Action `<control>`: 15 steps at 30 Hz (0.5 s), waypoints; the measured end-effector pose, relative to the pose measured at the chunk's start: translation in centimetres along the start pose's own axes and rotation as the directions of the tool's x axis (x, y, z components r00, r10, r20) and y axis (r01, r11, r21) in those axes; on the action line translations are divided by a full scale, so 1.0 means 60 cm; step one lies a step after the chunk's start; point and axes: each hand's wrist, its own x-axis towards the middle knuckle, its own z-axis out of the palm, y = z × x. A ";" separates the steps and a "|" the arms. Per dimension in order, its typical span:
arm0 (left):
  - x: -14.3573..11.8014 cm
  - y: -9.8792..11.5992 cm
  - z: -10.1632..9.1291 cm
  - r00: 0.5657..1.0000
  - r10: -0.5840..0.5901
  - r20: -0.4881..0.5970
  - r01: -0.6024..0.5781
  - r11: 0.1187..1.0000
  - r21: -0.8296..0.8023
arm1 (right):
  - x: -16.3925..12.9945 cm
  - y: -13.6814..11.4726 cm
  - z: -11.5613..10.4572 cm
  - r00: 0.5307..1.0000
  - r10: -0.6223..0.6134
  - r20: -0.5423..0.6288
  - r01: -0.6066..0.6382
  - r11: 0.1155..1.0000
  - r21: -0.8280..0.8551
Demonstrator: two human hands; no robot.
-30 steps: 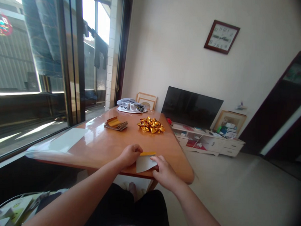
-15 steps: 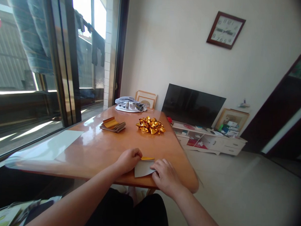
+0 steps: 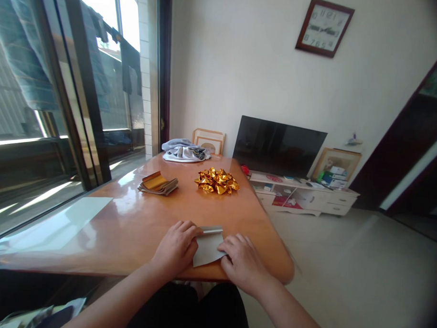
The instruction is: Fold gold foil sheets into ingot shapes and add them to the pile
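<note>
A small sheet of foil paper [image 3: 209, 250], pale grey side up, lies near the front edge of the table. Along its far edge runs a narrow raised crease. My left hand [image 3: 178, 246] has its fingers closed on the paper's left edge by the crease. My right hand [image 3: 242, 260] grips the right edge between thumb and curled fingers. Farther off sits a crumpled-looking cluster of folded gold foil pieces [image 3: 217, 181]. To its left lies a stack of gold foil sheets [image 3: 158, 184], curled up at one side.
The glossy wooden table [image 3: 137, 237] has a pale sheet [image 3: 76, 216] at its left. A heap of clothes [image 3: 186, 151] rests at the far end. Beyond stand a television [image 3: 278, 148] and a low white cabinet [image 3: 312, 201]; a glass sliding door [image 3: 71, 82] is on the left.
The gold strip at the paper's far edge no longer shows; a pale crease is there instead. My left hand has turned flatter and come slightly nearer. The head view has shifted a little.
</note>
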 end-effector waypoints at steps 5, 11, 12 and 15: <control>0.006 0.006 -0.010 0.992 -0.031 0.123 0.024 0.998 0.058 | -0.001 0.003 0.001 1.000 0.006 0.002 -0.006 1.000 0.012; 0.012 0.015 -0.030 0.968 -0.049 0.247 0.033 0.997 0.066 | 0.004 0.015 -0.005 1.000 0.026 -0.009 -0.025 0.993 0.119; 0.013 0.016 -0.034 0.965 -0.050 0.258 0.035 0.997 0.062 | 0.007 0.018 -0.008 1.000 0.022 -0.001 -0.021 0.990 0.138; 0.016 0.020 -0.042 0.958 -0.068 0.278 0.057 0.997 0.047 | 0.017 0.029 -0.019 0.999 -0.020 0.041 0.012 0.980 0.198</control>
